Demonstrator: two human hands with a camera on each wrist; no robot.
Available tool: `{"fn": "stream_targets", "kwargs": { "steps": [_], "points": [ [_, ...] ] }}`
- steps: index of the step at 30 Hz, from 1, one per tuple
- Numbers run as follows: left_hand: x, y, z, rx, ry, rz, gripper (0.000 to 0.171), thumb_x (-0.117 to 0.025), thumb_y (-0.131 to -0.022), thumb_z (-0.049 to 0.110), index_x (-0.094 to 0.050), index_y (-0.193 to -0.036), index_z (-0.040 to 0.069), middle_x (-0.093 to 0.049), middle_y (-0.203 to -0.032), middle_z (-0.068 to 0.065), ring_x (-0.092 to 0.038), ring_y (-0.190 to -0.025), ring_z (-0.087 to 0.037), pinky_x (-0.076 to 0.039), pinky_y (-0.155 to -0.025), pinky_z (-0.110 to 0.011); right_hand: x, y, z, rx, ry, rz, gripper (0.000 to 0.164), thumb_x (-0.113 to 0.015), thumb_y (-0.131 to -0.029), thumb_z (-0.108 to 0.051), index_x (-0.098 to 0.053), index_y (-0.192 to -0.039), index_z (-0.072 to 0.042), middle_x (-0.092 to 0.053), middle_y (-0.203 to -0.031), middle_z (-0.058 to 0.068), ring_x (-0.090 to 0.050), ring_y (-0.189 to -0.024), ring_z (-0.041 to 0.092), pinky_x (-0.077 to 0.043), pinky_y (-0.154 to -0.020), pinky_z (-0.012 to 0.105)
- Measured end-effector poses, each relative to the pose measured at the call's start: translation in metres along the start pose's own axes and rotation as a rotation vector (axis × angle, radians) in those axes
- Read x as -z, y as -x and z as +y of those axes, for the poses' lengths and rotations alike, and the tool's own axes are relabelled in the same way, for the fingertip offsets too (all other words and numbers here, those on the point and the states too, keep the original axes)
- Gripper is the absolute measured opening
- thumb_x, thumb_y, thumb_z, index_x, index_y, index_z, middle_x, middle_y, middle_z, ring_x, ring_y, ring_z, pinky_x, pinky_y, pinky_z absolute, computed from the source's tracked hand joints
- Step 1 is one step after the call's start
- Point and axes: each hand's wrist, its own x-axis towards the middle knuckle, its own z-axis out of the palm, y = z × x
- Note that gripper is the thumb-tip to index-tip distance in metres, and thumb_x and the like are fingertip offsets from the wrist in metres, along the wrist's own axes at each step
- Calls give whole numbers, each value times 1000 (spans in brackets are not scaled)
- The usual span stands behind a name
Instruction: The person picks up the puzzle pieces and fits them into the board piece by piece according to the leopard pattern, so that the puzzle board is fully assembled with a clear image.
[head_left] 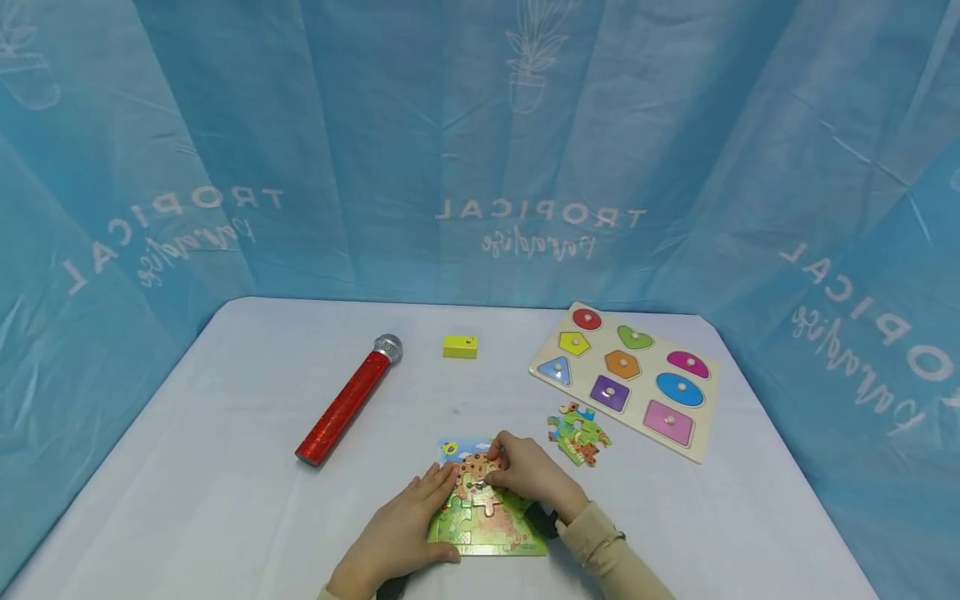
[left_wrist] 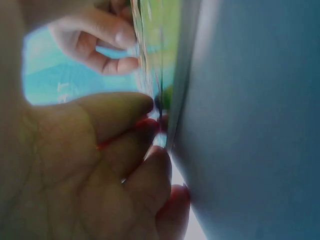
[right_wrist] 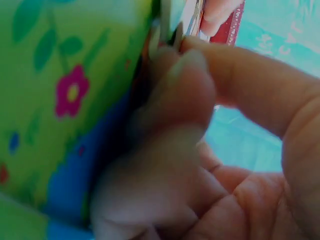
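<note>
Narrowly curled at the puzzle, the right hand is seen; whether anything is pinched cannot be told. The left side is touched by the left hand.

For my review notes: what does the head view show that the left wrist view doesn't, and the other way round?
Only the head view shows the yellow block and the shape board.
Only the left wrist view shows the left hand from its palm side.
Both share the left hand, the right hand, the puzzle board and the blue curtain.
</note>
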Motion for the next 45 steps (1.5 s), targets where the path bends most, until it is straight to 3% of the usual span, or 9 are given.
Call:
{"fn": "stream_targets", "kwargs": {
  "steps": [7, 17, 22, 27, 29, 32, 37, 40, 45],
  "points": [
    [-5, 1, 5, -1, -8, 8, 102, -79, -68, 51, -38, -146, 0, -38, -154, -15, -34, -143, -36, -35, -113, -55, 1, 1, -2, -25, 53, -12, 14, -69, -87, -15, -57, -89, -10, -53, -68, -2, -47, -50, 8, -39, -43, 22],
    [-5, 1, 4, 22, -23, 15, 107, -80, -66, 52, -35, -148, 0, -33, -157, -14, -34, -143, -34, -34, -115, -52, -2, 1, -1, -54, 32, -43, 15, -70, -86, -15, -56, -86, -11, -55, -60, -3, -52, -46, 9, -42, -42, 23],
    [-4, 2, 2, 24, 1, 15, 107, -80, -66, 53, -35, -149, 2, -33, -157, -14, -35, -143, -35, -33, -115, -53, -5, 0, 1, -31, 44, 4, 13, -68, -88, -16, -55, -85, -12, -54, -60, -5, -49, -45, 8, -41, -41, 22],
    [-3, 1, -1, 8, 19, 24, 102, -78, -69, 50, -36, -148, 2, -35, -155, -16, -38, -141, -37, -32, -115, -54, 4, 0, 5, -7, -53, 2, 8, -64, -92, -15, -58, -89, -9, -61, -66, 0, -53, -49, 10, -46, -43, 23],
    [-2, 2, -2, 9, 29, 21, 100, -78, -70, 49, -36, -148, 2, -35, -155, -16, -38, -140, -38, -32, -115, -55, 13, 0, 10, -13, -72, 37, 7, -63, -93, -15, -60, -92, -8, -62, -71, 1, -55, -54, 10, -46, -47, 22],
    [-3, 2, -1, 22, 33, 14, 100, -79, -69, 48, -38, -147, 1, -36, -155, -16, -38, -141, -37, -32, -115, -55, 30, 0, 21, -75, -34, 168, 9, -65, -91, -15, -62, -95, -8, -63, -80, 2, -55, -67, 11, -46, -56, 24],
    [-5, 1, 1, 44, 25, 15, 101, -80, -68, 47, -38, -147, 1, -35, -156, -15, -36, -142, -35, -31, -116, -54, 57, 4, 49, -223, 93, 363, 22, -71, -87, -16, -66, -106, -6, -64, -106, 10, -60, -96, 24, -53, -83, 41],
    [-6, 0, 2, 49, 32, 17, 102, -80, -68, 48, -37, -148, 2, -34, -156, -14, -35, -143, -35, -30, -116, -54, 68, 7, 65, -263, 176, 411, 28, -70, -87, -15, -66, -112, -3, -62, -116, 16, -58, -109, 34, -49, -95, 51],
    [-6, -2, 1, 48, 30, 24, 102, -80, -68, 48, -36, -148, 3, -34, -156, -14, -35, -143, -35, -30, -117, -54, 76, 9, 76, -280, 227, 410, 30, -70, -87, -12, -66, -115, -2, -65, -115, 17, -60, -105, 34, -51, -91, 52]
  ]
}}
